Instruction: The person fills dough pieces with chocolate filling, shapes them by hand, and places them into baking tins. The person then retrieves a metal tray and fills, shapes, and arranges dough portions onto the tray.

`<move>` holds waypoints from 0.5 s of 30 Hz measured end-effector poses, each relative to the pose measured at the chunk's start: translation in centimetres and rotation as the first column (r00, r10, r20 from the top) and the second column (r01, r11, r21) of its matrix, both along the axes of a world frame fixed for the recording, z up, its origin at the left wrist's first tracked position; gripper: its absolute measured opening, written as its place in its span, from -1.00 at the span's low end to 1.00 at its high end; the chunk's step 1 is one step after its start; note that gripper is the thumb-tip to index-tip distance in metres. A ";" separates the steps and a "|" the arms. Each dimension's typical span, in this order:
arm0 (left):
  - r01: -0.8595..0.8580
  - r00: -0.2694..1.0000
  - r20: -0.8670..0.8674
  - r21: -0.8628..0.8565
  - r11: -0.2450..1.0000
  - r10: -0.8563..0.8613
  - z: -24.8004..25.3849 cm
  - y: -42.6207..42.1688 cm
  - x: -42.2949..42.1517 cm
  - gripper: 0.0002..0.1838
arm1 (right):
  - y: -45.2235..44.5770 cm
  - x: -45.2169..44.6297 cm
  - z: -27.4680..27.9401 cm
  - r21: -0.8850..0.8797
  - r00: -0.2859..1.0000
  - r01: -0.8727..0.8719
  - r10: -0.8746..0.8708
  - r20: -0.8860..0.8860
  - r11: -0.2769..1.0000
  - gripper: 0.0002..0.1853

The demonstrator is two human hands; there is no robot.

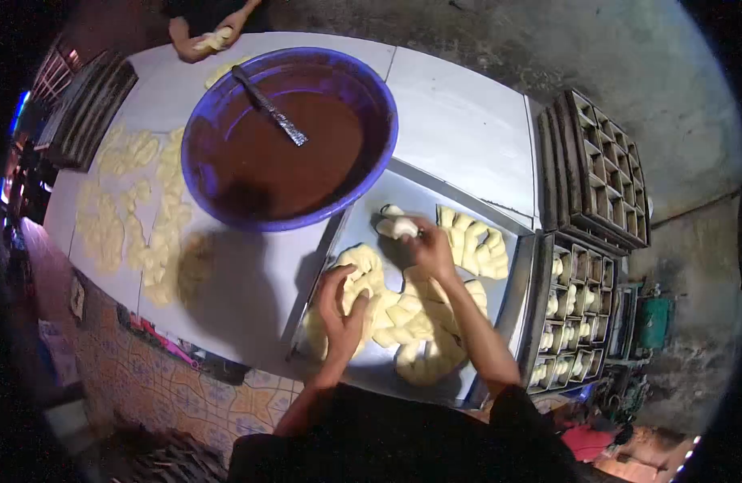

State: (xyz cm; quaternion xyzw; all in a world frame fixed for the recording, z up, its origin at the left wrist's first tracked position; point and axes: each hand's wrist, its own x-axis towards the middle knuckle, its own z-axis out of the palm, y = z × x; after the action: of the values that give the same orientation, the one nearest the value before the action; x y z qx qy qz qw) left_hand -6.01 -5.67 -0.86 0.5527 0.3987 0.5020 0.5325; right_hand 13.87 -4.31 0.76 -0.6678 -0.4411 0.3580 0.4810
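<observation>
My right hand (429,248) holds a small twisted piece of pale dough (397,226) above the upper part of a metal tray (371,200). My left hand (341,312) is over the tray's left side with fingers apart and curved, at a pile of plaited dough pieces (403,314). Whether its fingertips press on the dough I cannot tell. Another group of dough pieces (474,244) lies at the tray's upper right, beside my right wrist.
A large purple basin (391,121) of brown filling, with a flat-bladed tool (270,109) in it, stands beyond the tray. Dough pieces (166,217) cover the table's left. Divided moulds (608,165) are stacked right; another mould (572,310) holds dough. A co-worker's hands (214,40) hold dough opposite.
</observation>
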 end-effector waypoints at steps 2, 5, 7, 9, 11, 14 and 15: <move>-0.016 0.999 0.036 -0.142 0.990 0.021 -0.5 0.6 0.1 -0.66 | 4.2 3.8 -4.5 0.104 0.992 0.075 -0.084 0.090 0.992 -0.63; -0.024 0.998 0.050 -0.215 0.976 0.035 -1.9 0.7 -0.8 -0.72 | 6.1 5.5 -5.6 -0.072 0.984 0.047 -0.059 -0.170 0.996 -0.54; -0.047 0.999 -0.002 -0.228 0.973 0.047 -2.5 0.8 -2.1 -0.77 | 6.3 4.6 -6.2 0.056 0.979 0.168 -0.160 -0.125 0.984 -0.47; -0.059 0.998 0.012 -0.239 0.969 0.064 -2.6 0.8 -2.7 -0.85 | 6.3 4.5 -6.0 -0.021 0.981 -0.008 0.011 0.192 1.000 -0.47; -0.065 0.998 -0.006 -0.246 0.967 0.065 -2.5 0.3 -2.6 -0.88 | 5.8 4.4 -6.4 0.044 0.962 -0.127 0.112 0.249 0.991 -0.53; -0.096 0.995 -0.060 -0.266 0.959 0.082 -2.6 -0.3 -2.4 -0.92 | 6.4 4.3 -6.2 -0.010 0.842 -0.189 0.168 0.513 0.982 -0.58; -0.111 0.992 -0.092 -0.284 0.952 0.088 -3.0 -0.6 -2.5 -0.92 | 6.1 4.0 -6.0 0.029 0.810 -0.225 0.171 0.562 0.974 -0.50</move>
State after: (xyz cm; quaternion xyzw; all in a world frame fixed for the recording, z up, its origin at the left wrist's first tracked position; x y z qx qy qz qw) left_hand -8.51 -6.24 -3.85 0.4676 0.5155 0.4425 0.5655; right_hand 17.85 1.75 -5.28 -0.6698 -0.6452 0.1755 0.3230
